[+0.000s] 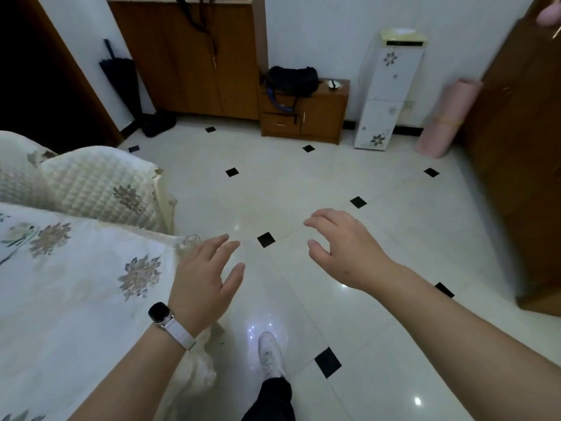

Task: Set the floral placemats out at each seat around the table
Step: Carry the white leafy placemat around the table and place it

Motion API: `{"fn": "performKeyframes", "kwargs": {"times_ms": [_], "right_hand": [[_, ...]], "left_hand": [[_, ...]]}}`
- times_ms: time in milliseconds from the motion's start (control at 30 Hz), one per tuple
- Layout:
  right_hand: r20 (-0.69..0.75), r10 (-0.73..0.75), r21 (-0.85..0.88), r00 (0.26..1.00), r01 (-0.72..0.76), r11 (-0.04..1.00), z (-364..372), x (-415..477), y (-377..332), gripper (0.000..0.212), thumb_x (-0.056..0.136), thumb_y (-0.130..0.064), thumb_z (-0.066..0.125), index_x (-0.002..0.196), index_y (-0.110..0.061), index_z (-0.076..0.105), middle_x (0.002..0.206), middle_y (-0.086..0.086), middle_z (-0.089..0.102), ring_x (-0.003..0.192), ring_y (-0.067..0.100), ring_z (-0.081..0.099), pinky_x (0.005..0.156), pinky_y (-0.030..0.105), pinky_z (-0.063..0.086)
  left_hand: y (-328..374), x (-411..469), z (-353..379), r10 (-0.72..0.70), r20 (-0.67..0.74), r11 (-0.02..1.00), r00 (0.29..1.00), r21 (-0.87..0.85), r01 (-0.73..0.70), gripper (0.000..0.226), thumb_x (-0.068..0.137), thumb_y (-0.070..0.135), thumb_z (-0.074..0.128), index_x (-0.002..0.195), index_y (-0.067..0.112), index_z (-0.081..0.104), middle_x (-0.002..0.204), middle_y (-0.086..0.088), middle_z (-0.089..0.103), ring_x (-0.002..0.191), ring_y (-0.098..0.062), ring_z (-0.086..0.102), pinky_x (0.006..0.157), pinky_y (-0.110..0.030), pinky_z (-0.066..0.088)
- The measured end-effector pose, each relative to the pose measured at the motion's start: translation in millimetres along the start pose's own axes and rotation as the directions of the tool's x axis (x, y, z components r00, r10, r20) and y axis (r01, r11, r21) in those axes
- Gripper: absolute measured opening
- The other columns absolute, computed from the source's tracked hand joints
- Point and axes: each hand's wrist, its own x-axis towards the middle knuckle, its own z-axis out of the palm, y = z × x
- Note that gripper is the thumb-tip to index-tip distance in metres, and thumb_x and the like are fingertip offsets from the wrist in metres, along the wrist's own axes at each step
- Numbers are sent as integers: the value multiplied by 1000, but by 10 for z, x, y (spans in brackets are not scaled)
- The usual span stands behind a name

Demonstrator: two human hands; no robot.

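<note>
Overhead, head view only. My left hand (202,276) hangs past the table's right edge, fingers spread apart, nothing in it; a dark-faced watch on a white strap (168,323) sits on that wrist. My right hand (343,249) floats over the floor tiles (379,238), fingers loosely curled with thumb apart, also empty.

A floral placemat (13,235) lies flat near the table's left edge, only partly in frame, on a cream floral tablecloth (91,284) that drapes over the right edge. Beyond the table's far edge stand two chair backs with quilted covers (97,183).

Containers along the far wall: a tall wooden cabinet (194,56), doors closed, a dark strap hanging down its front; a low wooden cupboard (303,117) carrying a black bag (293,79) on top; a white floral-printed dispenser cabinet (385,92). Contents not visible. A rolled pink mat (446,117) leans beside it; a folded umbrella (121,77) stands left.

My white shoe (270,354) is on the tiles below my hands.
</note>
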Motion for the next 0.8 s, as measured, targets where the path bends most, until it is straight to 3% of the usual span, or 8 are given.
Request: {"fn": "performKeyframes", "kwargs": {"times_ms": [133, 400, 800], "right_hand": [[19, 19, -26, 1000, -19, 999, 107, 805, 245, 36, 90, -30, 56, 124, -18, 59, 127, -2, 56, 118, 20, 48, 100, 39, 39], [60, 9, -117, 998, -2, 993, 70, 2526, 509, 37, 92, -33, 54, 126, -19, 58, 130, -2, 55, 120, 20, 48, 101, 38, 38], [147, -84, -48, 986, 92, 995, 485, 4443, 1166, 38, 92, -32, 53, 128, -19, 56, 131, -3, 54, 119, 20, 47, 101, 36, 38]], "left_hand": [[-446, 841, 310, -8, -22, 1000, 1000, -28, 7, 45, 86, 42, 49, 119, 15, 64, 124, -8, 63, 113, -29, 57, 91, -50, 47], [-1156, 2535, 457, -41, -62, 999, 997, -31, 40, 45, 85, 43, 48, 117, 16, 65, 120, -7, 65, 110, -30, 57, 90, -47, 47], [-1804, 4011, 798, -120, -39, 990, 992, 71, 122, 43, 87, 42, 47, 117, 18, 64, 122, -5, 64, 110, -29, 57, 90, -46, 46]]}}
